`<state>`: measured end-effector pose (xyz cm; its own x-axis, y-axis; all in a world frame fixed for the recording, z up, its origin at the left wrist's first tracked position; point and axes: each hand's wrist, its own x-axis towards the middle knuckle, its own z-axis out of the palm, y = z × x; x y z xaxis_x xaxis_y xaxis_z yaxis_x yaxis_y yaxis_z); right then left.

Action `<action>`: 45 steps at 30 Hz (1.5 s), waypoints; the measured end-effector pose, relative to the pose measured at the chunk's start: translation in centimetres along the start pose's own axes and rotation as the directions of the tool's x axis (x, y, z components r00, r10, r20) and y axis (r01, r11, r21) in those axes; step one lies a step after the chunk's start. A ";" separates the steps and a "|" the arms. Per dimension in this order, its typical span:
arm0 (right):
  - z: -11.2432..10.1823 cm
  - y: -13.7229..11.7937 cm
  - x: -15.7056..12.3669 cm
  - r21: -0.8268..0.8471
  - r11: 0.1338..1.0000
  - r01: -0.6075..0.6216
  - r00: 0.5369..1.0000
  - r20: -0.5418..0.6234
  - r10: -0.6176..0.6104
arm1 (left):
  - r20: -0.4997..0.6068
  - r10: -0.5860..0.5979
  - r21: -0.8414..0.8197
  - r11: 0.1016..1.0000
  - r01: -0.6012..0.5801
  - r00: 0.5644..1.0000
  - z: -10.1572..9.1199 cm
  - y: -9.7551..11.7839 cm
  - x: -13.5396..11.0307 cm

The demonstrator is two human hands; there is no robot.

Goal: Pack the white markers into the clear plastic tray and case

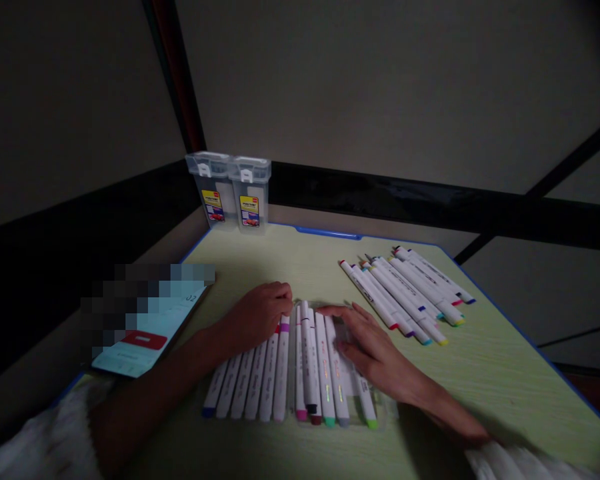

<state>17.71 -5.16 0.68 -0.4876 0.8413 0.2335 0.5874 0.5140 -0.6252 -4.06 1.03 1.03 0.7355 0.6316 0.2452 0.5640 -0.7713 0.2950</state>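
My left hand (260,313) is closed, its curled fingers at the top ends of a row of white markers (253,383). What the fingers hold, if anything, is hidden. Under the hand a red and a purple band show on two markers. My right hand (373,347) is open, palm down, with its fingers stretched over a clear plastic tray (387,410). Several more white markers (325,373) lie in that tray, with pink, black, dark red, green and grey ends toward me. A black-ended marker lies on top of others. One green-ended marker (365,397) lies apart, partly beneath my right hand.
A loose group of white markers (405,293) with coloured ends lies at the right rear. Two clear plastic cases (250,200) stand upright at the back left corner. A phone (150,340) with a lit screen lies left. The table (480,387) has a blue edge near walls.
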 end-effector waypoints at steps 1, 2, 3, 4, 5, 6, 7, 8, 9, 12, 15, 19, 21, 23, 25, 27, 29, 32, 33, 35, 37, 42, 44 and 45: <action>0.0 0.0 0.0 0.009 1.000 -0.001 1.000 -0.003 0.001 | -0.003 0.002 -0.003 1.000 -0.002 1.000 0.0 0.0 0.0; 0.0 0.0 0.0 0.022 1.000 -0.002 1.000 -0.011 0.002 | -0.007 0.005 -0.005 1.000 -0.005 1.000 0.0 0.0 0.0; 0.0 0.1 0.0 0.040 0.999 -0.004 1.000 -0.022 0.005 | -0.009 0.005 -0.006 1.000 -0.005 1.000 0.0 0.0 0.0; -0.1 0.1 0.0 0.059 0.998 -0.006 0.999 -0.033 0.008 | -0.010 0.006 -0.005 1.000 -0.006 1.000 0.0 0.0 0.0; -0.1 0.1 0.0 0.076 0.997 -0.007 0.999 -0.044 0.011 | -0.009 0.005 -0.004 1.000 -0.005 1.000 0.0 0.0 0.0; -0.1 0.1 0.0 0.088 0.996 -0.006 0.999 -0.053 0.011 | -0.005 0.005 -0.001 1.000 -0.005 1.000 -0.1 0.1 0.0; -0.1 0.1 0.0 0.097 0.995 -0.004 0.998 -0.060 0.010 | 0.000 0.003 0.003 1.000 -0.003 1.000 -0.2 0.1 0.0; -0.1 0.1 0.0 0.106 0.994 -0.004 0.998 -0.065 0.011 | 0.004 0.000 0.007 1.000 0.000 1.000 -0.2 0.2 0.0; 0.0 0.1 0.0 0.121 0.993 -0.006 0.997 -0.073 0.015 | 0.008 -0.003 0.010 1.000 0.003 1.000 -0.3 0.2 0.0; 0.2 0.0 0.0 0.196 0.981 -0.001 0.990 -0.136 0.028 | 0.010 -0.006 0.014 1.000 0.006 1.000 -0.3 0.3 0.0; 0.4 0.2 0.0 0.261 0.965 -0.008 0.966 -0.248 0.075 | -0.001 -0.004 0.007 1.000 0.004 1.000 -0.2 0.2 0.0; 0.5 0.5 0.2 0.349 0.936 -0.035 0.917 -0.361 0.169 | -0.025 0.009 -0.014 1.000 -0.009 1.000 0.0 0.0 -0.1; 0.5 0.7 0.2 0.404 0.914 -0.042 0.896 -0.390 0.214 | -0.030 0.012 -0.018 1.000 -0.013 0.999 0.1 0.0 -0.1; 0.4 0.8 0.3 0.468 0.882 -0.056 0.884 -0.387 0.261 | -0.028 0.010 -0.019 1.000 -0.011 1.000 0.0 0.0 -0.1; 0.3 0.8 0.3 0.527 0.846 -0.079 0.883 -0.356 0.305 | -0.025 0.005 -0.022 1.000 -0.006 1.000 -0.1 0.1 -0.1; 0.2 0.7 0.2 0.573 0.811 -0.117 0.887 -0.308 0.345 | -0.019 0.003 -0.025 1.000 -0.003 1.000 -0.1 0.1 -0.1; 0.1 0.6 0.2 0.607 0.780 -0.150 0.888 -0.263 0.376 | -0.017 0.006 -0.023 1.000 -0.006 1.000 -0.2 0.1 0.0; -0.1 0.4 0.3 0.640 0.750 -0.165 0.888 -0.235 0.395 | -0.024 0.007 -0.021 1.000 -0.007 1.000 -0.1 0.1 -0.1; -0.2 0.3 0.3 0.646 0.745 -0.163 0.885 -0.238 0.400 | -0.026 0.008 -0.022 1.000 -0.008 1.000 -0.1 0.1 -0.1; -0.3 0.2 0.4 0.653 0.740 -0.159 0.873 -0.258 0.415 | -0.026 0.006 -0.023 1.000 -0.007 1.000 0.0 0.0 -0.1; -0.3 0.3 0.4 0.664 0.733 -0.150 0.854 -0.287 0.435 | -0.025 0.005 -0.023 1.000 -0.006 1.000 0.0 0.0 -0.1; -0.2 0.8 0.5 0.727 0.675 -0.123 0.821 -0.308 0.481 | -0.006 0.013 -0.011 1.000 -0.013 1.000 -0.1 0.0 -0.1; -0.1 0.9 0.5 0.736 0.664 -0.129 0.822 -0.295 0.487 | 0.000 0.010 -0.004 1.000 -0.010 1.000 -0.1 0.0 -0.1; -0.1 1.0 0.5 0.733 0.666 -0.137 0.823 -0.289 0.488 | 0.001 0.007 -0.002 1.000 -0.007 1.000 -0.1 0.0 -0.1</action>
<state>18.11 -4.24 0.28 0.0722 0.9921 0.1024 -0.0155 0.1037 -0.9945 -4.16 0.96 1.12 0.7398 0.6261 0.2464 0.5581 -0.7756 0.2949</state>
